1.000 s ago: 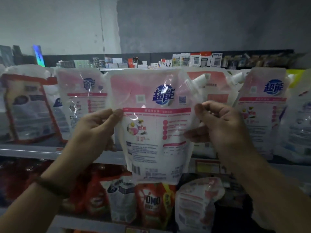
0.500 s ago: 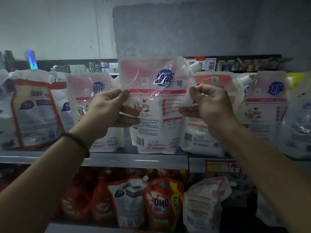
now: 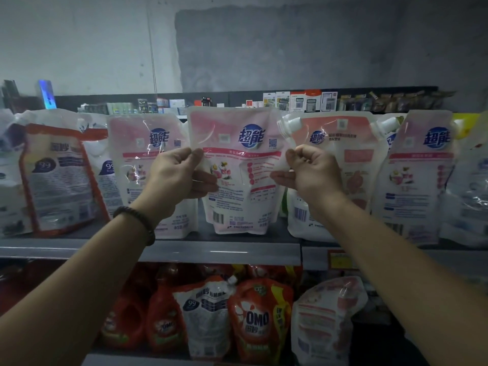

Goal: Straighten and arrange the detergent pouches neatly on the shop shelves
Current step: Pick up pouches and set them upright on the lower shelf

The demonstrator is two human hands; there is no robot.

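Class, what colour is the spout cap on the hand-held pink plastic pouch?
White spout cap; head view.

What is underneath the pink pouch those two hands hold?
The grey shelf edge lies directly below the pink pouch; the shelf surface under its base is hidden. One level down stand a white pouch and an orange OMO pouch.

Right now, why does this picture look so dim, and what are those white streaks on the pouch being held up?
Head view: dimly lit, the lower shelf darkest; the streaks are glare on the glossy film of the held pouch and the pouch left of it; the wide lens stretches the forearms near the corners; small print is too soft to read.
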